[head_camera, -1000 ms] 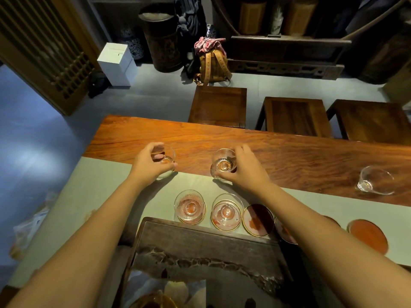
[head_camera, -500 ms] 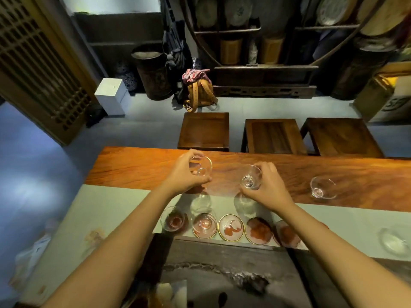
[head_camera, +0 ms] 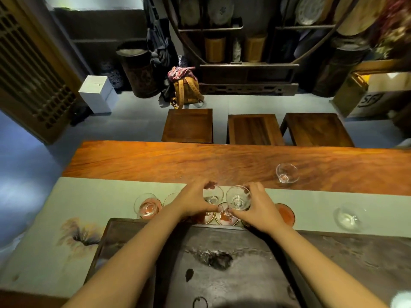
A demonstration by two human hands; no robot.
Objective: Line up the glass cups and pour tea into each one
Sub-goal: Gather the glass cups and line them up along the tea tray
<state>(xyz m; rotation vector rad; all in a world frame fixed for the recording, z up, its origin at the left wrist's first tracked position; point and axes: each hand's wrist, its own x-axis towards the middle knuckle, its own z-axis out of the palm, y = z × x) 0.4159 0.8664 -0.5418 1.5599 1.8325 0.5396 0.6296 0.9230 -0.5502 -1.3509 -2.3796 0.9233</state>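
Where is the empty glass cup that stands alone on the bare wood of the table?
In the head view, the empty glass cup stands on the bare wooden table, beyond the cloth runner, to the right of and beyond the right hand.

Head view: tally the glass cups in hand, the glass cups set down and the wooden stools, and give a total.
Glass cups in hand: 2, one in the left hand, one in the right hand
Glass cups set down: 4, one half hidden behind the left hand
Wooden stools: 3
Total: 9
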